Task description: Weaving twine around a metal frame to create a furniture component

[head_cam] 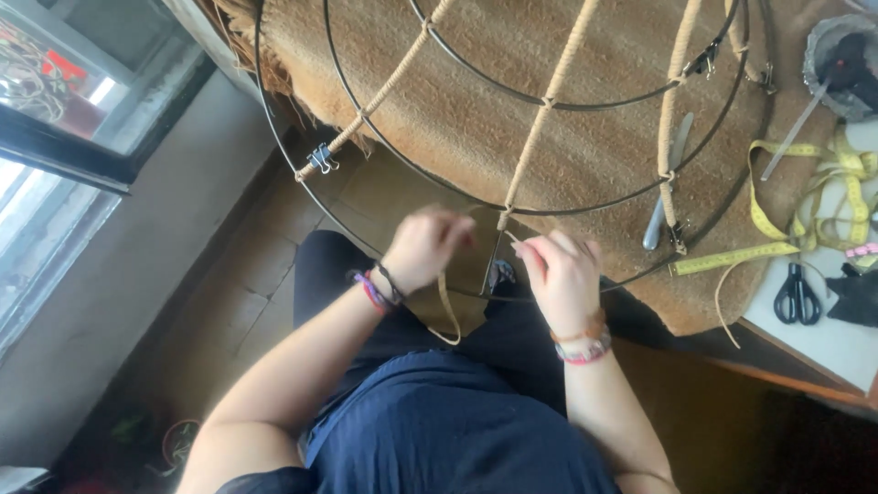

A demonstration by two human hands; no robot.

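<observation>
A large round black wire frame [549, 102] lies on a brown woven mat [512, 64], with tan cord-wrapped spokes [547, 101] running across its rings. My left hand [425, 247] pinches a flat tan strip [446, 306] that hangs down in a loop near the frame's outer ring. My right hand [562, 274] grips the strip's other end right below the bottom of the middle spoke [504, 218]. Both hands sit close together at the frame's near edge, above my lap.
Black binder clips [320, 159] hold cord to the rings. A metal knife [666, 183] lies on the mat. A yellow tape measure [814, 197], black scissors [797, 295] and a grey bowl [841, 55] sit at the right. A window [55, 110] is at the left.
</observation>
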